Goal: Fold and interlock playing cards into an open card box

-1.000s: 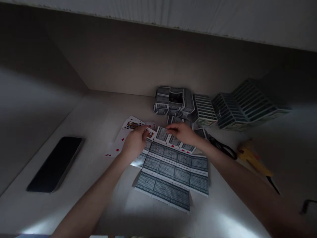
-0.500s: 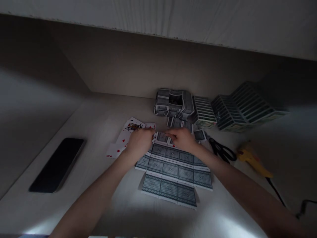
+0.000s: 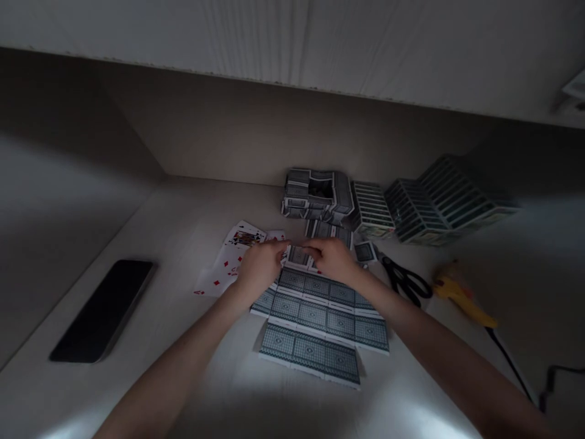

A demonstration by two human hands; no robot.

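Observation:
Between my hands is a small piece of folded playing card (image 3: 298, 256), its patterned back facing up. My left hand (image 3: 258, 269) pinches its left edge with curled fingers. From the right side, my right hand (image 3: 337, 261) grips it, thumb and index finger close together. Just below lies a stepped panel of joined playing cards (image 3: 311, 312), backs up. Loose playing cards (image 3: 227, 261), faces up, lie beside and partly under my left hand. Another piece made of cards (image 3: 329, 231) sits beyond my right hand.
A boxy card model (image 3: 297, 190) stands against the back wall, with slatted card structures (image 3: 373, 207) to its right. Black-handled scissors (image 3: 406, 281) and a yellow glue gun (image 3: 464, 299) with a cord lie right. A phone (image 3: 103, 311) lies left. A shelf edge (image 3: 292, 85) hangs above.
The view has shifted slightly, so most things sit a little lower in the picture. Both hands keep nearly the same position around the small card piece.

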